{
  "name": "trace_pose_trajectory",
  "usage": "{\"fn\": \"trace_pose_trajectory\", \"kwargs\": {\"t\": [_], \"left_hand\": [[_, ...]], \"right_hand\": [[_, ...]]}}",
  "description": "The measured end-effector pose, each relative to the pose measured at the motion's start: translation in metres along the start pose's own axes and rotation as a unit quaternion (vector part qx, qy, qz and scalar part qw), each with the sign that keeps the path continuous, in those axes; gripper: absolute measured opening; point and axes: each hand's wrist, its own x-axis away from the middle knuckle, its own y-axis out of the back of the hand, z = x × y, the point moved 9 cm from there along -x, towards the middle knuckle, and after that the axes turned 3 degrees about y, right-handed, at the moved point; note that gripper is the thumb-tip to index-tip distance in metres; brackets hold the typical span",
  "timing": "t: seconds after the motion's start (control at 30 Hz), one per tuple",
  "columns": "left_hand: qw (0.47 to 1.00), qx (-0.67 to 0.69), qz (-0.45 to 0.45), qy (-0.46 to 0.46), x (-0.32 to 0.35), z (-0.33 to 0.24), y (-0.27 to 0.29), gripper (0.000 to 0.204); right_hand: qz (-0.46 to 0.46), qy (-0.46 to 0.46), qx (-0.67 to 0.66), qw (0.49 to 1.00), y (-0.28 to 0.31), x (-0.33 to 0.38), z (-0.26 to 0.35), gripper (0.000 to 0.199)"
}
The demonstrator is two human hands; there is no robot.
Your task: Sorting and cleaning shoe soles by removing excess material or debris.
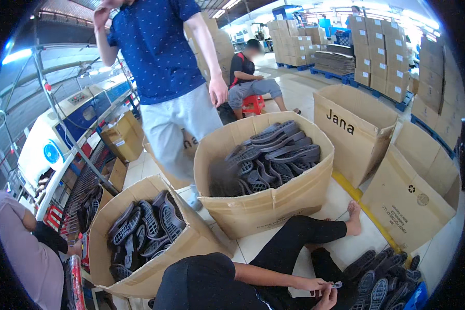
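Left hand and right hand pinch a small pale object near dark shoe soles; light, steady pressure suits it.

Bright light is cast by overhead tubes, and the upper right is washed by glare. Edges are bent and ringed in black; some central dark soles are blurred.

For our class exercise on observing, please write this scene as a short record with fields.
Left hand: at a small pale piece, kind unclear
Right hand: close to the left, grip unclear
Right of hands: heap of dark soles
Ahead: open cardboard box holding soles
Further left: second box holding soles
People include: standing person, seated person on red stool
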Motion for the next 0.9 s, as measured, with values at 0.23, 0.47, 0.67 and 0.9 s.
{"fn": "trace_pose_trajectory", "kwargs": {"t": [0.23, 0.47, 0.67, 0.9], "left_hand": [[0.994, -0.086, 0.040, -0.045, -0.016, 0.002, 0.005, 0.028], [0.953, -0.288, -0.077, -0.049, 0.022, -0.041, 0.035, 0.031], [0.887, -0.348, -0.179, -0.244, 0.141, -0.273, 0.076, 0.025], [0.784, -0.314, -0.490, -0.217, 0.282, -0.396, 0.312, 0.022]], "right_hand": [[-0.055, 0.009, -0.023, 0.998, 0.004, -0.020, -0.006, 0.030], [-0.057, -0.098, -0.245, 0.963, 0.023, -0.030, -0.080, 0.033], [-0.083, -0.122, -0.255, 0.956, 0.038, -0.022, -0.087, 0.032], [-0.081, -0.153, -0.261, 0.950, 0.037, -0.032, -0.099, 0.030]]}}
